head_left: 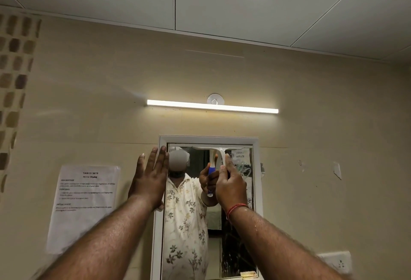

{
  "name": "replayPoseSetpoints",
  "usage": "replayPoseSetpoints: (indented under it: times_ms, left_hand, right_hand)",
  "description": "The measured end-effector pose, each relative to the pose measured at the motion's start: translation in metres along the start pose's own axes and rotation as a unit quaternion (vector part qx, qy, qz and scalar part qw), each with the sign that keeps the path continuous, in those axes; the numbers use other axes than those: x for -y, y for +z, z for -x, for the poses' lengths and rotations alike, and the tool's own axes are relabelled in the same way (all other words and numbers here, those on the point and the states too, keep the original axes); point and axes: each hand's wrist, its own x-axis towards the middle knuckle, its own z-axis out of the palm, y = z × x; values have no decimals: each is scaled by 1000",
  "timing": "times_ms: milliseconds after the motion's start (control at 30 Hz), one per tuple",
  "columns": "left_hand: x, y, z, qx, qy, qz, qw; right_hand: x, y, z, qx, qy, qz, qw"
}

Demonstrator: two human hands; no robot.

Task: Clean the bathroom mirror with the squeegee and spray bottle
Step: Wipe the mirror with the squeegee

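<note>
Centrally, lower middle of the frame, white-framed rectangular wall mirror, white plastic squeegee with blade along the glass's top edge, right hand curled round its handle, left hand flat, fingers straight, against the mirror's left frame

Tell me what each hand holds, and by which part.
The right hand grips the squeegee by its handle, blade at the top of the mirror. The left hand holds nothing; it presses flat against the mirror's left edge.
</note>
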Motion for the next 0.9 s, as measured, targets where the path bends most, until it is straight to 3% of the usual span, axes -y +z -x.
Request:
replayPoseSetpoints:
  times_ms: [900]
  left_hand:
    - [-6,16,15,-37,0,35,999]
  right_hand:
    - [6,-5,11,16,11,38,999]
